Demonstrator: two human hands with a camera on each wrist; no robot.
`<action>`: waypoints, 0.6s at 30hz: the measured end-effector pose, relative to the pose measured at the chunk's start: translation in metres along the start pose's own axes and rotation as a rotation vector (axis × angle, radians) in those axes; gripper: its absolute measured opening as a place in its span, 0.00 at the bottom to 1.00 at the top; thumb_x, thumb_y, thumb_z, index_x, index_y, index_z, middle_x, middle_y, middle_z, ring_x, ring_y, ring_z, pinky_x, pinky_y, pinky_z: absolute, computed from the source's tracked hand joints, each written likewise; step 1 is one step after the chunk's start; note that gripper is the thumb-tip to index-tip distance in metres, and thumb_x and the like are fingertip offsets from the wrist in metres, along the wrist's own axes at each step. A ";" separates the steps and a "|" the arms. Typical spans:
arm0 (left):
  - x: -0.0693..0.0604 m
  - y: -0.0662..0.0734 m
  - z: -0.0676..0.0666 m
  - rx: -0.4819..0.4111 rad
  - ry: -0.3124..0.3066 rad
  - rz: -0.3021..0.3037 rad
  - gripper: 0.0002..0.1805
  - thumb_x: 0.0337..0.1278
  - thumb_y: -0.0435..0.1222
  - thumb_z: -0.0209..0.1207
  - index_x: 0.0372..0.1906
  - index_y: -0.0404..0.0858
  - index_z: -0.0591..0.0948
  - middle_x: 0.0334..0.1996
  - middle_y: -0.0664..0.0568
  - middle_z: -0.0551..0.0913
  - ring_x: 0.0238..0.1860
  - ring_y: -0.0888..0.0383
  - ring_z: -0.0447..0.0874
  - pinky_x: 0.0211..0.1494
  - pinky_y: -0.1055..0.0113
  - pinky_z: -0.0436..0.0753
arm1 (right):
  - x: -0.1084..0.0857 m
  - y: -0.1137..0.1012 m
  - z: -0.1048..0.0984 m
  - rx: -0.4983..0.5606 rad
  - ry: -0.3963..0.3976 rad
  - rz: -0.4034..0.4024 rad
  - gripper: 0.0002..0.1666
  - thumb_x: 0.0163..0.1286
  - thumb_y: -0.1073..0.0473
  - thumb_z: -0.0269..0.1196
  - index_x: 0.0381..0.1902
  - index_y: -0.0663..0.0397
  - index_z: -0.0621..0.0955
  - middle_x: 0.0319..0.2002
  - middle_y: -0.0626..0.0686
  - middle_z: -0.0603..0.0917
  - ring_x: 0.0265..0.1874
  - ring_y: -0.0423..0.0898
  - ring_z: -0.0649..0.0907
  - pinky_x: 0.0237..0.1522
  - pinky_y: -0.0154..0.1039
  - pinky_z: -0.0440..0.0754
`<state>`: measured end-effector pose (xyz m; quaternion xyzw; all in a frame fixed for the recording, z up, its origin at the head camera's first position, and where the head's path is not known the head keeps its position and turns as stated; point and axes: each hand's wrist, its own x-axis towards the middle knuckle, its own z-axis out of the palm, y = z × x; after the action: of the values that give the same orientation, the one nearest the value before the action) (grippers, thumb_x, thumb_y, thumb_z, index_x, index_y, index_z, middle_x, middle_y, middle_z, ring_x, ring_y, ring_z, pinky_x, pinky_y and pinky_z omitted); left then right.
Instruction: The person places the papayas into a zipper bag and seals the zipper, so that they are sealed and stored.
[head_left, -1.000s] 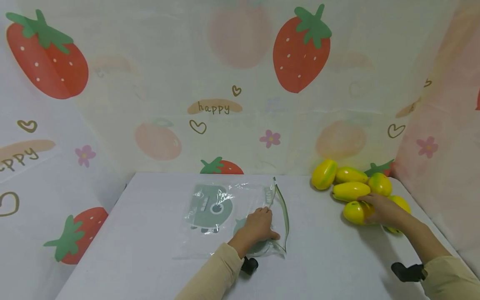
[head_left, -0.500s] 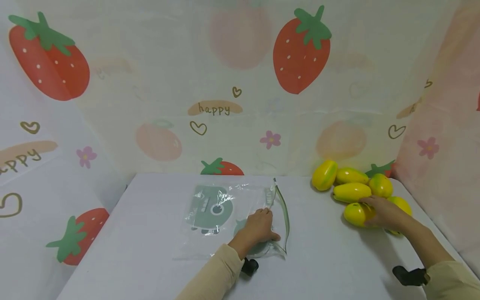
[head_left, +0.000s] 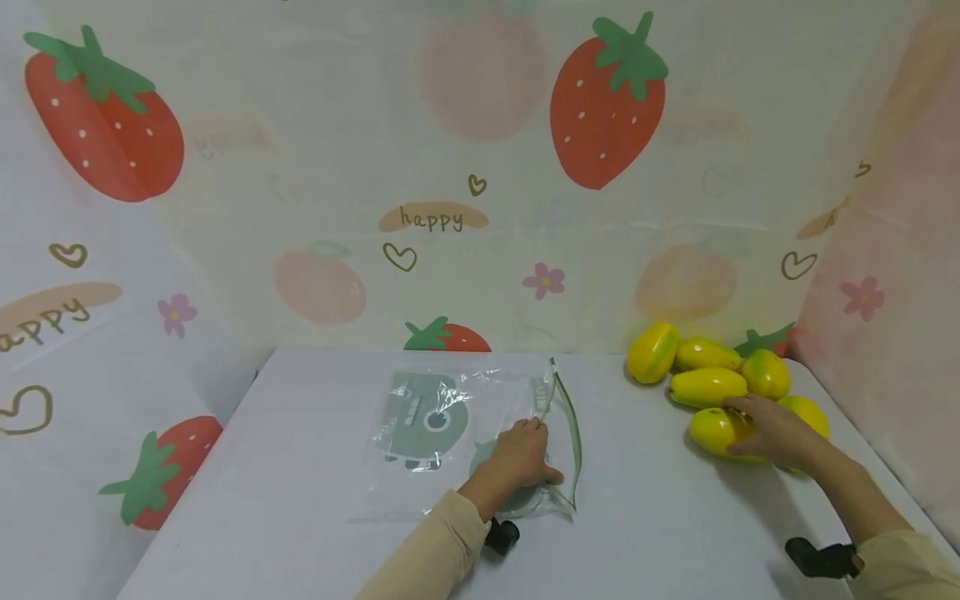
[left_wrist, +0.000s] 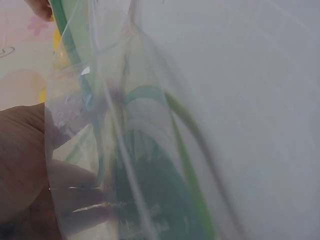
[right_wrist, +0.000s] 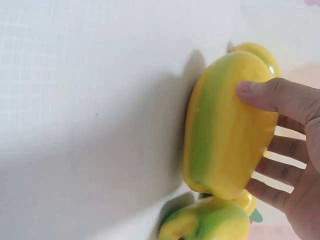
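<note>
A clear plastic zip bag [head_left: 427, 492] with a green cartoon print lies flat on the white table, its green-edged mouth gaping to the right. My left hand [head_left: 513, 458] holds the bag near that mouth; the left wrist view shows its fingers [left_wrist: 80, 170] through the film, with the fingertips unclear. Over on the right, my right hand [head_left: 776, 433] grips a glossy yellow papaya [right_wrist: 227, 130] streaked with green. The thumb presses one side and the fingers reach round the other. This papaya rests at the front of the pile.
Several more yellow-green papayas [head_left: 707, 387] crowd the table's back right corner, close to the right hand. White table [head_left: 285, 467] surface extends left of the bag and between it and the fruit. Printed cloth walls [head_left: 330, 167] stand behind and at both sides.
The head view has shifted very slightly. Both hands, the bag and the papayas keep their places relative to one another.
</note>
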<state>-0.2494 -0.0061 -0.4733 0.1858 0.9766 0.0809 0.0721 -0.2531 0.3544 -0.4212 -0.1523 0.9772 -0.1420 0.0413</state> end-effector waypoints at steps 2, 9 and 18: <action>0.000 0.000 0.000 -0.001 -0.002 -0.001 0.44 0.44 0.56 0.71 0.62 0.32 0.74 0.65 0.44 0.74 0.67 0.50 0.70 0.62 0.55 0.79 | 0.000 -0.002 0.001 0.010 0.006 0.008 0.41 0.51 0.53 0.75 0.56 0.74 0.74 0.51 0.73 0.77 0.45 0.63 0.79 0.51 0.64 0.76; 0.000 0.000 0.000 -0.009 -0.013 -0.007 0.44 0.45 0.56 0.71 0.63 0.32 0.73 0.65 0.44 0.74 0.67 0.50 0.70 0.62 0.54 0.78 | 0.001 -0.012 0.006 0.079 0.055 0.009 0.43 0.53 0.49 0.74 0.57 0.74 0.73 0.49 0.70 0.78 0.45 0.60 0.78 0.50 0.62 0.78; 0.000 0.000 0.000 -0.004 -0.018 -0.006 0.45 0.45 0.56 0.71 0.64 0.32 0.72 0.66 0.44 0.73 0.68 0.50 0.69 0.64 0.54 0.78 | 0.011 -0.038 0.010 0.190 0.084 -0.038 0.40 0.57 0.50 0.73 0.57 0.73 0.73 0.49 0.68 0.80 0.47 0.61 0.80 0.50 0.60 0.80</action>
<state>-0.2490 -0.0061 -0.4730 0.1834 0.9763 0.0808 0.0817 -0.2520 0.3138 -0.4201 -0.1602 0.9571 -0.2412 0.0118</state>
